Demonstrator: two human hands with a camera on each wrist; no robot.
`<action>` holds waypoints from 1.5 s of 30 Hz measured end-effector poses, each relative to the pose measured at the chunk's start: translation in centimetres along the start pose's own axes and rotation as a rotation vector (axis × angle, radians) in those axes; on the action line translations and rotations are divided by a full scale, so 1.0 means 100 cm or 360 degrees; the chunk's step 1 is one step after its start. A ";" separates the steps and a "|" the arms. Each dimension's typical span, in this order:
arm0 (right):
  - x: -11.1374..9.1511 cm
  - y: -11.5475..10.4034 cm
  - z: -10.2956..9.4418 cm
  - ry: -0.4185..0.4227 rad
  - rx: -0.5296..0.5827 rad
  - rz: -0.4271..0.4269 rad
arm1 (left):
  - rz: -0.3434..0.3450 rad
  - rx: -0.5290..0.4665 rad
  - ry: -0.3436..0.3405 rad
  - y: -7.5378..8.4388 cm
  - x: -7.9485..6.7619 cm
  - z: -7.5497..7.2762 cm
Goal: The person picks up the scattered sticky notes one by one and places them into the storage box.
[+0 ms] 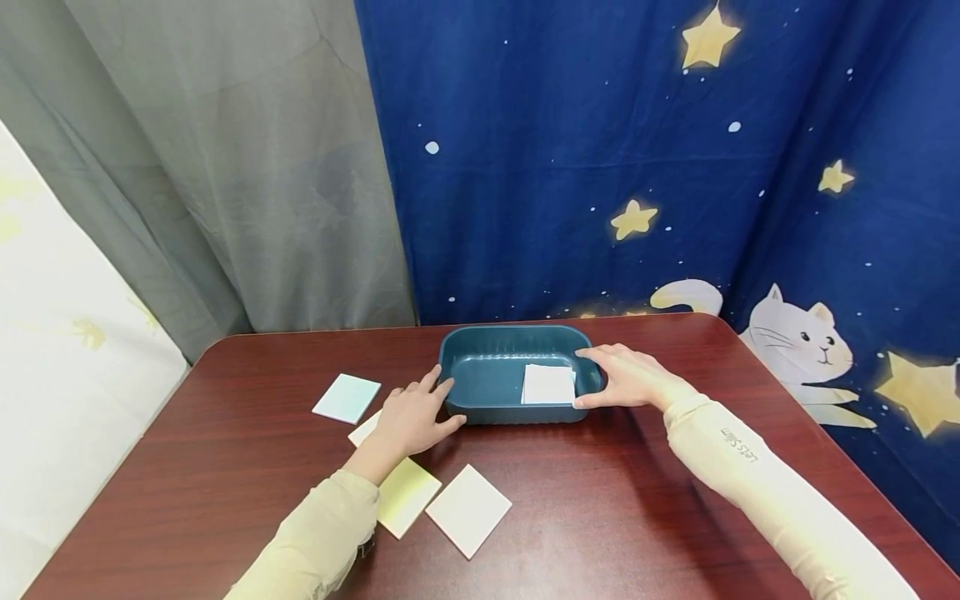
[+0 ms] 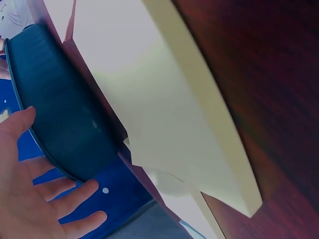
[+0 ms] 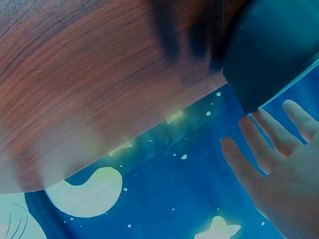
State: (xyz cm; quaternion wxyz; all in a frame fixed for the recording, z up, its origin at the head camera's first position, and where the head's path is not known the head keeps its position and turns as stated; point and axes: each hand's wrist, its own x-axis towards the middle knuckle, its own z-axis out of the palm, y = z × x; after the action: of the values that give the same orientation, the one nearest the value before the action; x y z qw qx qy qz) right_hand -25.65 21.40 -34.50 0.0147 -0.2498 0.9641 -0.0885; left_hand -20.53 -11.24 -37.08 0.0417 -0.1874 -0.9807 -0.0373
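Note:
A dark teal rectangular bin [image 1: 517, 414] stands toward the far side of the table, with white square paper pads [image 1: 548, 385] inside at its right front. My left hand [image 1: 411, 418] is at the bin's left end, fingers spread, fingertips right at the rim. In the left wrist view the thumb [image 2: 25, 119] overlaps the bin's wall. At the opposite end, my right hand [image 1: 630, 377] has its thumb and forefinger spread along the rim. Its fingers [image 3: 274, 132] look straight in the right wrist view, with tips close to the bin's edge.
Left of the bin lies a light blue pad [image 1: 347, 398], near a white pad [image 1: 364, 427] partly hidden by my left hand. A yellow pad [image 1: 408, 493] and a cream pad [image 1: 468, 510] lie nearer me on the brown table [image 1: 600, 517]. Curtains [image 1: 525, 167] hang behind.

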 end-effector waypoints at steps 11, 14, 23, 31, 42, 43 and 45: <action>0.000 0.000 0.001 -0.0013 0.0008 0.0007 | -0.0050 -0.0056 0.0193 0.003 -0.012 -0.004; 0.000 0.000 0.001 -0.0010 0.0010 0.0006 | -0.0035 -0.0007 0.0290 0.006 -0.020 -0.009; 0.000 0.001 0.000 -0.0025 0.0019 0.0017 | 0.0081 0.0179 0.0321 0.022 -0.049 -0.012; -0.001 0.001 0.001 -0.0036 0.0022 0.0026 | 0.0183 0.0238 0.0189 0.039 -0.064 0.000; -0.001 0.000 0.002 -0.0022 0.0012 0.0011 | 0.0164 0.0208 -0.0030 0.051 -0.072 0.016; -0.001 0.000 0.001 -0.0021 0.0012 0.0012 | 0.0162 0.0214 -0.0037 0.052 -0.072 0.017; -0.001 0.000 0.001 -0.0019 0.0014 0.0013 | 0.0170 0.0233 -0.0039 0.053 -0.073 0.018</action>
State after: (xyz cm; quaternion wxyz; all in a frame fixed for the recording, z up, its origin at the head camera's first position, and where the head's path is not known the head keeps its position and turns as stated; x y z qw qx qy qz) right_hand -25.56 21.45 -34.60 0.0221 -0.2463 0.9646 -0.0913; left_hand -11.90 -8.82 -39.29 0.0451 -0.2362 -0.9699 0.0390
